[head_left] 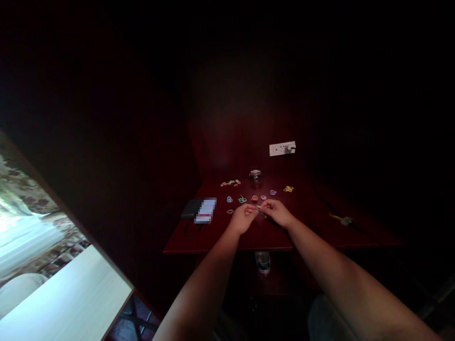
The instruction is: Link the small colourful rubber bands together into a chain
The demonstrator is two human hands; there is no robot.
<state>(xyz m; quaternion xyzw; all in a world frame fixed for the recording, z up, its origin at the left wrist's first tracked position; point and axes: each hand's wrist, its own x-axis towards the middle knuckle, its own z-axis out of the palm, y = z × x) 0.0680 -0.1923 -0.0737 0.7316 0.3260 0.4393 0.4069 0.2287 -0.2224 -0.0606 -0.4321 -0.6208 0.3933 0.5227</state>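
Observation:
Both my hands meet over the front middle of a dark red table (220,241). My left hand (243,218) and my right hand (277,212) pinch a small yellowish band (259,208) between their fingertips. Just beyond them lie small groups of coloured bands: blue (229,199), green (242,200), orange-red (254,199), pink (263,197), purple (273,192) and yellow (288,189). One more band ring (230,211) is to the left of my left hand. Something small under my fingers is partly hidden.
A mixed row of bands (231,183) and a clear jar (255,176) stand farther back. A phone (206,210) and a dark flat object (191,209) lie left. A yellow-ended cable (344,220) is right. A bottle (263,264) is below the table edge.

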